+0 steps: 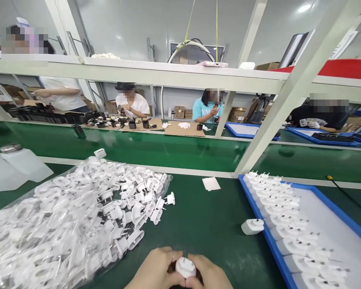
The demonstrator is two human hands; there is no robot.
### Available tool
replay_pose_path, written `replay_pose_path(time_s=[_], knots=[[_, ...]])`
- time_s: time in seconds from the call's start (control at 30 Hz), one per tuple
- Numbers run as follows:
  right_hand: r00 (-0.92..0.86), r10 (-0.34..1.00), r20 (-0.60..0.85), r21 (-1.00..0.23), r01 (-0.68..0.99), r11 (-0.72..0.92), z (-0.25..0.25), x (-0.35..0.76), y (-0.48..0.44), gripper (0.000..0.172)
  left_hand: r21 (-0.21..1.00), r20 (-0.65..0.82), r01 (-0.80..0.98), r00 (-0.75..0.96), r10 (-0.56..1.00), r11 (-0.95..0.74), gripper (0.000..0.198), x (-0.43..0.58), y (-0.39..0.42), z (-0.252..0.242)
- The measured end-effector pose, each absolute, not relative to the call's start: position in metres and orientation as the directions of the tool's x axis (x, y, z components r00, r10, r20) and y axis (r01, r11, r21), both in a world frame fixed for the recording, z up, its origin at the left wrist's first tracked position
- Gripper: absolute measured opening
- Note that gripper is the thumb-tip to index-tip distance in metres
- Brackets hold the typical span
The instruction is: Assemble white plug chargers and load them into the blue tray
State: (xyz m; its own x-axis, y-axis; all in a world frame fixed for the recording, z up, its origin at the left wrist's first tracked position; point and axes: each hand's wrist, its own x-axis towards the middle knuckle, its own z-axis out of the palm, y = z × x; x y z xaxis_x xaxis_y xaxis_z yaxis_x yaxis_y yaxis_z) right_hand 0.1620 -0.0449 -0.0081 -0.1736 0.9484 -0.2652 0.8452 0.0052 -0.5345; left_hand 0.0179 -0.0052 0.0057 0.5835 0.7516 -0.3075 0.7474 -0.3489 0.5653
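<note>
Both my hands meet at the bottom centre around one white plug adapter (185, 267). Its two metal pins point up and away from me. My left hand (158, 268) grips it from the left, with the thumb against its near side. From the right, my right hand (209, 273) closes on the same piece, thumb beside the other thumb. To the left lies a large heap of white plug parts (78, 216) on clear plastic. A single white adapter (252, 226) rests on the green table (198, 224), touching or close to the tray's edge.
A blue-rimmed tray (269, 241) with rows of white adapters (291, 228) stands at the right. A white paper square (211, 184) lies mid-table. Translucent bottles (15, 168) stand far left. A slanted white post (276, 104) rises at the table's back; several people work beyond the green conveyor belt (174, 150).
</note>
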Motion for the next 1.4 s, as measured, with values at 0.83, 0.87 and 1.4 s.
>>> replay_pose_path(time_s=[0.83,0.87,1.4], knots=[[-0.149,0.947,-0.285,-0.425,0.905,0.015,0.017,0.175,-0.039,0.016,0.477,-0.438,0.798,0.579,0.688,-0.368,0.023,0.040,0.009,0.026],[-0.115,0.957,-0.267,-0.448,0.894,-0.018,0.014,0.182,-0.044,0.021,0.552,-0.389,0.753,0.612,0.689,-0.358,0.024,0.039,0.009,0.016],[0.162,0.945,-0.283,-0.401,0.875,-0.270,-0.001,0.238,-0.113,0.013,0.558,-0.217,0.642,0.724,0.654,-0.526,0.074,0.195,0.025,-0.009]])
